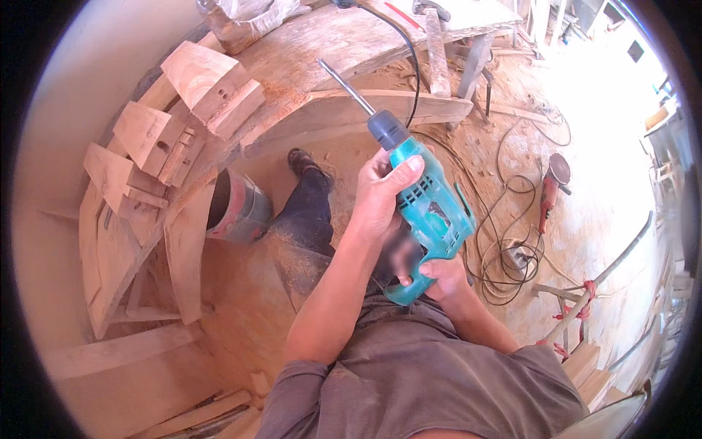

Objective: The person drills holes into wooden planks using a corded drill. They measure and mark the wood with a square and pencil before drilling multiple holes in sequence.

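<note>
A teal power drill (439, 212) is held in front of my body, tilted so that it points to the far left. My left hand (379, 192) is wrapped round its front housing, just behind the dark chuck (387, 130), with the thumb on top. The rear handle is gripped by my right hand (444, 279). A long metal bit (346, 86) sticks out of the chuck and touches nothing. Left of the drill, notched wooden blocks (203, 79) with drilled holes stand on a wooden bench (314, 62). A blurred patch hides part of the area between my hands.
A bucket (247, 208) stands under the bench's left part. Bench top holds a plastic bag (252, 22), a red stick (404, 16) and a hammer (433, 16). On the sawdust-covered floor at right lie an angle grinder (550, 192) and looped cables (504, 271). Stacked timber (585, 366) is at lower right.
</note>
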Demonstrator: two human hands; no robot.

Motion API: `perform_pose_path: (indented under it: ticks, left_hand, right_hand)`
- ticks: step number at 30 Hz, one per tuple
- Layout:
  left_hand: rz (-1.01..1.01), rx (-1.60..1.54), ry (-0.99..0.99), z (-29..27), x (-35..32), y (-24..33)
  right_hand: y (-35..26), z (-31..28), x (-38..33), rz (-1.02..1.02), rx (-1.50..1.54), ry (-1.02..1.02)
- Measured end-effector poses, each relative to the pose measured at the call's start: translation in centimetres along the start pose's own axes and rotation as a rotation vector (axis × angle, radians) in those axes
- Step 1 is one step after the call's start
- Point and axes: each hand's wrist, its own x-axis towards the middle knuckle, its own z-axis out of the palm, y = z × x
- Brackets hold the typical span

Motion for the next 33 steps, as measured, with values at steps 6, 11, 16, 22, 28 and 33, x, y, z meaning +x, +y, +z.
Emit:
perform_pose_path:
  ticks: [6, 11, 16, 22, 28, 33]
  left_hand:
    - [-0.106, -0.136, 0.191, -0.4, -0.4, 0.0]
    - [0.016, 0.001, 0.243, -0.5, -1.1, -0.3]
    - [0.052, -0.004, 0.234, -1.3, -1.7, -0.6]
    - [0.055, 0.020, 0.247, -0.9, -2.4, -0.4]
    - [0.034, -0.005, 0.240, -0.6, -2.6, 0.2]
    - [0.041, 0.030, 0.240, -1.1, -2.6, -0.3]
  right_hand:
    - [1.0, -0.9, -0.2, 0.055, -0.052, 0.015]
    - [1.8, -1.8, -0.1, 0.085, -0.072, -0.005]
    - [2.0, -1.8, -0.4, 0.128, -0.089, 0.014]
    - [2.1, -1.2, -0.5, 0.135, -0.098, 0.038]
    - [2.4, -1.2, -0.4, 0.120, -0.104, 0.045]
    - [2.5, -1.5, -0.5, 0.115, -0.116, 0.034]
